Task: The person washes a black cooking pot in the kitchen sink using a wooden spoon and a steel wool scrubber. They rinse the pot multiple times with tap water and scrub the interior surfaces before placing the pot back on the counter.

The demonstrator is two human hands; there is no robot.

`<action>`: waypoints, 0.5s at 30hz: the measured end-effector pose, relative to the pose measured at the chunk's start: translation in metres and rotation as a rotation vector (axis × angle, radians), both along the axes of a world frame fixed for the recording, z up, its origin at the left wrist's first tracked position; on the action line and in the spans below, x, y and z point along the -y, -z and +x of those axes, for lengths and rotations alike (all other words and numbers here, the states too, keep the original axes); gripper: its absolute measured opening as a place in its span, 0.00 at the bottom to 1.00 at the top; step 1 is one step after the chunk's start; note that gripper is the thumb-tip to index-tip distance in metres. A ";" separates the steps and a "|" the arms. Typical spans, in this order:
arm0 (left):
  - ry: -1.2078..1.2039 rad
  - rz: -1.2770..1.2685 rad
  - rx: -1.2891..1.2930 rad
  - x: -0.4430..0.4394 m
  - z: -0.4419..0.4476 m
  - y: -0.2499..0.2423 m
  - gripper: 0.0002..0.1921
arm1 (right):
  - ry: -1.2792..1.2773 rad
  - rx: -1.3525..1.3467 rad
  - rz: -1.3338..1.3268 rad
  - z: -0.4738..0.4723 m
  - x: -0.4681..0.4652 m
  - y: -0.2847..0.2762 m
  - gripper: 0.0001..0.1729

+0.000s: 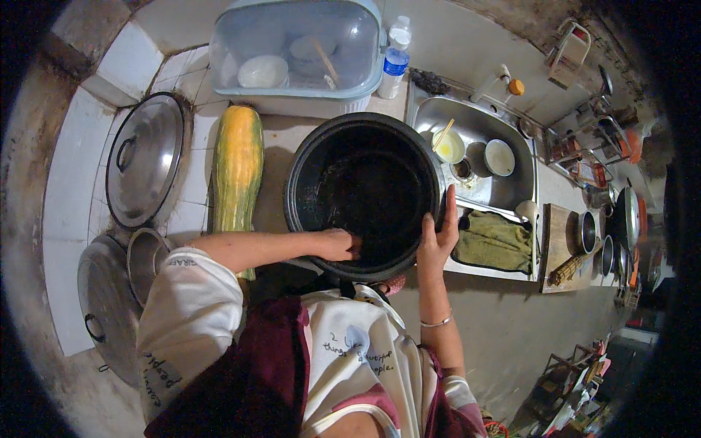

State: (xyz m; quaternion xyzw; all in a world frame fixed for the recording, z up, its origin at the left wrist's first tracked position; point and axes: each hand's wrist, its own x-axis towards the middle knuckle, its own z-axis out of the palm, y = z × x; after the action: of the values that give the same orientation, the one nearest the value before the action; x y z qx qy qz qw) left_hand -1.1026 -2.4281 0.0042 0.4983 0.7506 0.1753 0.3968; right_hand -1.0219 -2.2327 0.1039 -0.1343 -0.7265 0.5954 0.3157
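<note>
A large black rice-cooker inner pot [367, 180] with level marks on its wall is in front of me, its mouth facing up at me. My left hand [337, 245] reaches across the near rim into it. The fingers there are curled and partly lost in the dark, so whether they hold anything is unclear. On the right side of the pot, my right hand [438, 235] grips the rim, thumb over the edge and fingers along the outside. Left of the pot lies a long green and orange squash [238, 164] on the counter, partly covered by my left forearm.
A lidded dish box [296, 52] and a plastic bottle [394, 60] stand behind the pot. To the right, a steel sink [515, 189] holds two bowls, one with chopsticks. Beyond a green cloth [495, 241] is a cutting board [558, 241]. Metal lids [148, 164] are at left.
</note>
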 end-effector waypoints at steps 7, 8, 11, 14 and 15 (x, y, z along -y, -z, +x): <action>0.274 -0.340 -0.772 -0.006 -0.059 0.015 0.10 | -0.029 0.019 -0.012 -0.003 -0.006 0.001 0.34; 0.250 -0.361 -0.909 -0.007 -0.063 0.014 0.11 | -0.028 0.017 -0.007 -0.003 -0.006 0.001 0.34; 0.143 -0.452 -0.576 -0.012 -0.058 0.002 0.11 | -0.035 0.008 -0.023 -0.002 -0.008 0.005 0.34; -0.014 -0.226 -0.551 -0.014 -0.058 -0.017 0.10 | -0.031 -0.004 -0.014 -0.003 -0.015 0.011 0.33; -0.100 -0.104 -0.586 -0.012 -0.064 -0.024 0.09 | -0.024 0.004 -0.017 -0.004 -0.018 0.012 0.33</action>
State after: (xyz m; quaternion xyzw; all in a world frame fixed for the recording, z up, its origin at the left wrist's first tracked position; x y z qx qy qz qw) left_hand -1.1663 -2.4158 0.0282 0.4692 0.8647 0.0048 0.1791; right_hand -1.0259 -2.2145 0.0914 -0.1297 -0.7236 0.6050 0.3058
